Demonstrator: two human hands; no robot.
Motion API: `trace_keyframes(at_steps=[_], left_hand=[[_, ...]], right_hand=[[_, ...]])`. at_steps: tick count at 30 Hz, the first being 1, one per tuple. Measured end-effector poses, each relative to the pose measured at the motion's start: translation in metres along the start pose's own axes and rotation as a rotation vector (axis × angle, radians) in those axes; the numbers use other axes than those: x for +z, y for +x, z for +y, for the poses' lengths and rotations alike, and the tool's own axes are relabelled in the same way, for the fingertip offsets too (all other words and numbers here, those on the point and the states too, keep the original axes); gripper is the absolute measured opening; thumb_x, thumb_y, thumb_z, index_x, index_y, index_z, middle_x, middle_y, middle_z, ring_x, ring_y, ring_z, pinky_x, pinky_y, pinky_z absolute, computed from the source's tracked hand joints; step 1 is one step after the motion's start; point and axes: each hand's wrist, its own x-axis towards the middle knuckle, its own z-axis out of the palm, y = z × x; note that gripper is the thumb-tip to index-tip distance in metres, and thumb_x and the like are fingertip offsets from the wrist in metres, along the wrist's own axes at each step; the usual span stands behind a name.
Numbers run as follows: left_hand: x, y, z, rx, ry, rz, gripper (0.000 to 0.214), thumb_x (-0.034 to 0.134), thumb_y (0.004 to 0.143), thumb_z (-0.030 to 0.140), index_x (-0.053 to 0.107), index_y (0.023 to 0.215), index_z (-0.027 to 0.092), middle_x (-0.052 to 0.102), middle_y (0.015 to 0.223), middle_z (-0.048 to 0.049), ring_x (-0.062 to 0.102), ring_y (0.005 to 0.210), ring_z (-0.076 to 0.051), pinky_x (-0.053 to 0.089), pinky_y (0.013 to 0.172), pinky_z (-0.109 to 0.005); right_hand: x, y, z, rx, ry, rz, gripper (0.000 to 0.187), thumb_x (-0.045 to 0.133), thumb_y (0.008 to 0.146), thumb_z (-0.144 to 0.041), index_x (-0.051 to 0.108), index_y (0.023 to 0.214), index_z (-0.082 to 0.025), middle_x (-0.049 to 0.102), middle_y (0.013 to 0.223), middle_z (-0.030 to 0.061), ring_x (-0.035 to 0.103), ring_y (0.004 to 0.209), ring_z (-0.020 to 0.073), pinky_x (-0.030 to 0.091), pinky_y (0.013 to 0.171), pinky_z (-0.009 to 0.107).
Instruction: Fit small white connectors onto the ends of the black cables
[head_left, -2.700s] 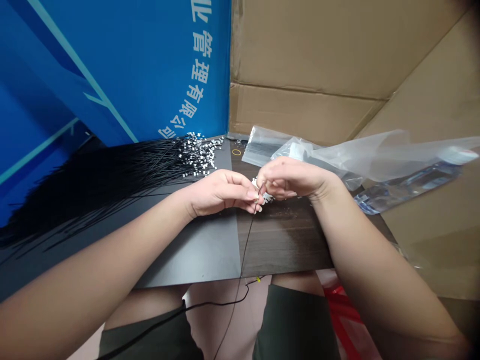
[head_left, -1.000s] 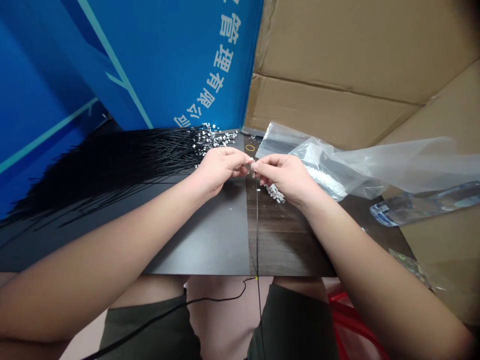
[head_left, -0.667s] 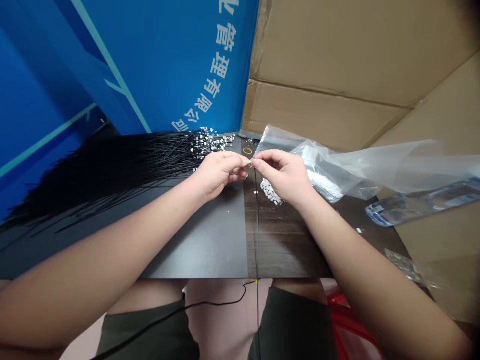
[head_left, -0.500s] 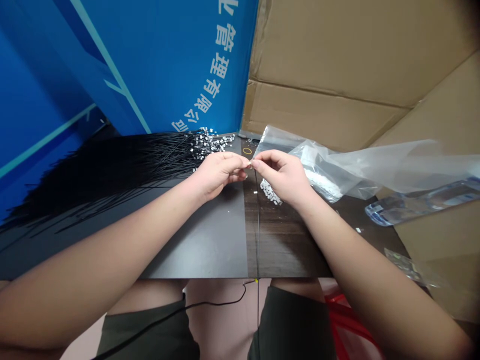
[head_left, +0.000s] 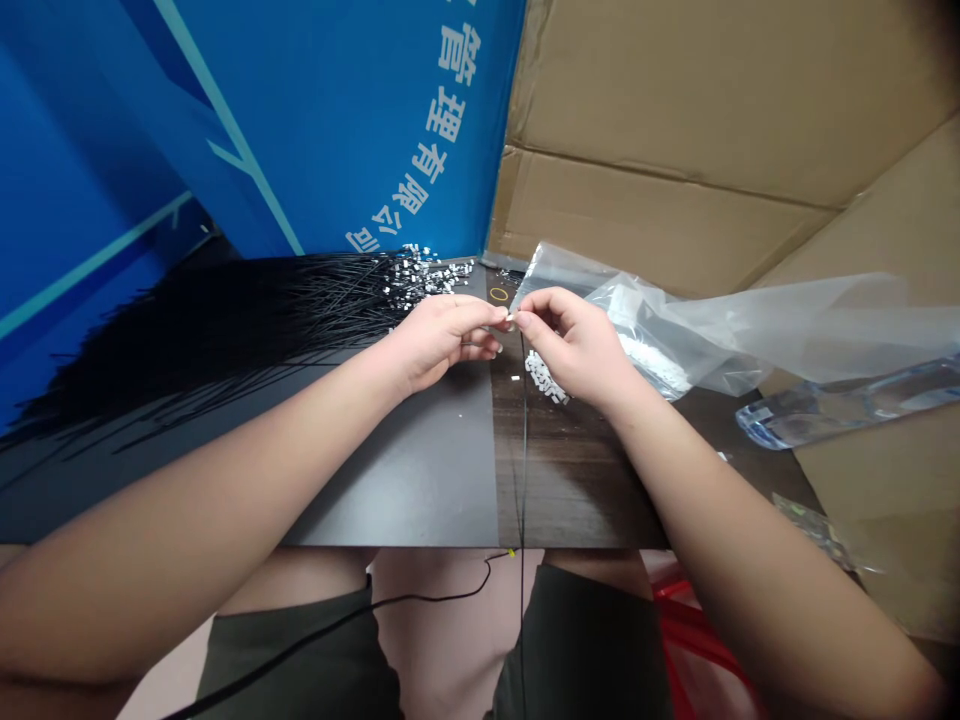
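Observation:
My left hand (head_left: pixel 454 338) is closed in a pinch, thumb and forefinger on a tiny white connector (head_left: pixel 510 318). Its other fingers curl loosely below. Facing it, my right hand (head_left: pixel 574 340) pinches the top end of a thin black wire (head_left: pixel 523 440), which hangs down past the table edge. The fingertips almost meet, and they hide how wire and connector touch. Just below the right hand lies a small pile of white connectors (head_left: pixel 545 378), with one loose piece (head_left: pixel 515 378) beside it.
A large bundle of black wires (head_left: pixel 225 320) with white ends (head_left: pixel 424 275) lies at the left. A clear plastic bag (head_left: pixel 645 350) holding white pieces and a clear plastic bottle (head_left: pixel 847 405) are at the right. Cardboard (head_left: pixel 675 220) and a blue panel (head_left: pixel 337 120) stand behind the table (head_left: pixel 420 480).
The view has shifted slightly. Both hands keep their pinch at nearly the same place, and the white connector shows a little more between the fingertips. The hanging wire has swung slightly right.

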Motion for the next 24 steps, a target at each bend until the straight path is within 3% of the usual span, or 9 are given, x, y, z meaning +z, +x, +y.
trace_keyframes(at_steps=[7, 12, 18, 24], left_hand=[[0.001, 0.001, -0.001, 0.017, 0.043, 0.002, 0.017, 0.088, 0.071, 0.027, 0.076, 0.075, 0.014, 0.066, 0.071, -0.0014, 0.064, 0.070, -0.012, 0.054, 0.075, -0.029], [0.002, 0.001, 0.003, 0.041, -0.039, 0.080, 0.013, 0.083, 0.069, 0.021, 0.075, 0.077, 0.014, 0.072, 0.082, -0.0026, 0.060, 0.068, -0.009, 0.052, 0.072, -0.028], [0.000, 0.004, 0.002, 0.000, -0.113, 0.084, 0.013, 0.081, 0.068, 0.021, 0.071, 0.073, 0.014, 0.069, 0.076, -0.0024, 0.059, 0.066, -0.011, 0.049, 0.066, -0.027], [0.001, 0.004, -0.001, 0.000, -0.078, 0.045, 0.012, 0.079, 0.071, 0.022, 0.070, 0.076, 0.015, 0.069, 0.073, -0.0031, 0.063, 0.069, -0.013, 0.051, 0.070, -0.029]], right_hand=[[0.000, -0.001, 0.001, -0.012, -0.047, -0.012, 0.017, 0.068, 0.100, -0.040, 0.070, 0.094, -0.024, 0.072, 0.094, 0.0038, 0.063, 0.087, 0.0209, 0.048, 0.082, 0.037], [0.001, 0.001, -0.003, 0.183, 0.205, 0.059, 0.024, 0.080, 0.091, -0.045, 0.073, 0.086, -0.023, 0.071, 0.084, 0.0024, 0.060, 0.076, 0.0168, 0.047, 0.073, 0.034], [0.004, 0.001, -0.010, 0.460, 0.569, -0.190, 0.040, 0.094, 0.076, -0.053, 0.077, 0.086, -0.019, 0.080, 0.091, 0.0077, 0.070, 0.076, 0.0172, 0.050, 0.065, 0.031], [0.012, -0.001, -0.012, 0.512, 0.627, -0.163, 0.040, 0.098, 0.071, -0.050, 0.077, 0.081, -0.017, 0.077, 0.080, 0.0059, 0.066, 0.068, 0.0135, 0.046, 0.059, 0.027]])
